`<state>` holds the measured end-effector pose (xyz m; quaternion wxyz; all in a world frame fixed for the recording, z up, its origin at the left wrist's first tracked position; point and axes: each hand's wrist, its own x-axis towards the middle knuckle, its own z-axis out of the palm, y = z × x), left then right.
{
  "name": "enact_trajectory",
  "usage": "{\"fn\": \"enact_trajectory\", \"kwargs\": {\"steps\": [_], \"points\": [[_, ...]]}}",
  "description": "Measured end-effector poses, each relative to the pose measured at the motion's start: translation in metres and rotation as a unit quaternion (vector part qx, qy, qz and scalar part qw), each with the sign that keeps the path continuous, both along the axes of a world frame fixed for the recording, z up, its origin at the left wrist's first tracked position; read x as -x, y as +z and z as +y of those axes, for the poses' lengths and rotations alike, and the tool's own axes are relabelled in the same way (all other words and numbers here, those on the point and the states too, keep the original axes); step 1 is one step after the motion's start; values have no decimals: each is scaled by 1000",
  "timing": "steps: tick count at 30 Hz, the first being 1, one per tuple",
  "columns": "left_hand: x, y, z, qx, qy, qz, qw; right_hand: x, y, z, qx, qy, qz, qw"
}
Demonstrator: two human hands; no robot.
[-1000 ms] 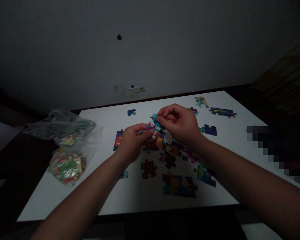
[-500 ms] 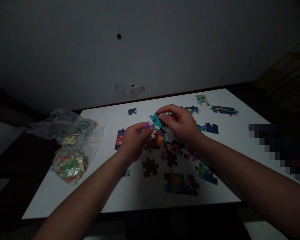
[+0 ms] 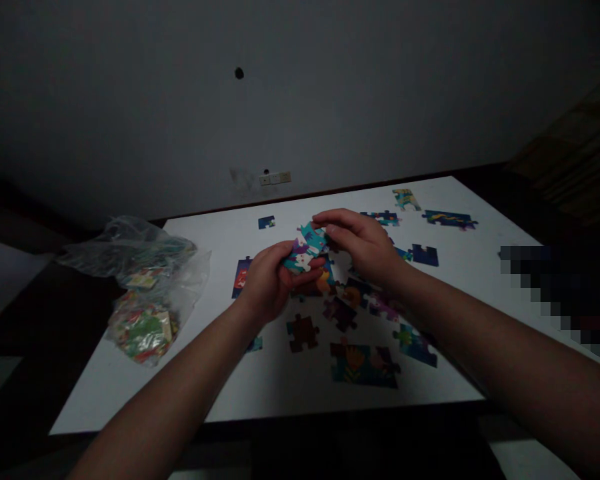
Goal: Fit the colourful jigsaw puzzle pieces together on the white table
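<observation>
Above the middle of the table, my left hand [image 3: 270,277] is closed on joined puzzle pieces [image 3: 305,250], teal and purple with white animal figures. The thumb lies along their left edge and the fingers pass beneath. My right hand [image 3: 363,240] has its thumb and fingertips at the upper right edge of the same pieces. Below them lie a brown-orange puzzle section [image 3: 323,283], partly covered by my fingers, and a dark purple piece [image 3: 340,313]. Closer to me are a brown piece [image 3: 303,333] and a joined section with an orange flower [image 3: 365,365].
Clear plastic bags of puzzle pieces [image 3: 145,327] lie on the left of the white table [image 3: 95,393]. Other pieces are spread about, among them a corner piece [image 3: 267,223], a long blue section [image 3: 450,220] and a yellow-teal piece [image 3: 406,199]. A wall stands behind.
My left thumb has shifted left off the front of the joined pieces, so more of their picture shows. My right thumb has drawn back from their face toward the edge.
</observation>
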<state>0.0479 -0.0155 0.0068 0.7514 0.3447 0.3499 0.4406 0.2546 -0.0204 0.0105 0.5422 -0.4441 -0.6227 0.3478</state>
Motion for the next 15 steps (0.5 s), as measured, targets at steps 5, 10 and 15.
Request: {"fn": "enact_trajectory", "kwargs": {"steps": [5, 10, 15], "points": [[0, 1, 2, 29, 2, -31, 999, -1, 0, 1, 17, 2, 8, 1000], [2, -4, 1, -10, -16, 5, 1000, 1, -3, 2, 34, 6, 12, 999], [3, -9, 1, -22, -28, 64, 997, 1, -5, 4, 59, 10, 57, 997]]}}
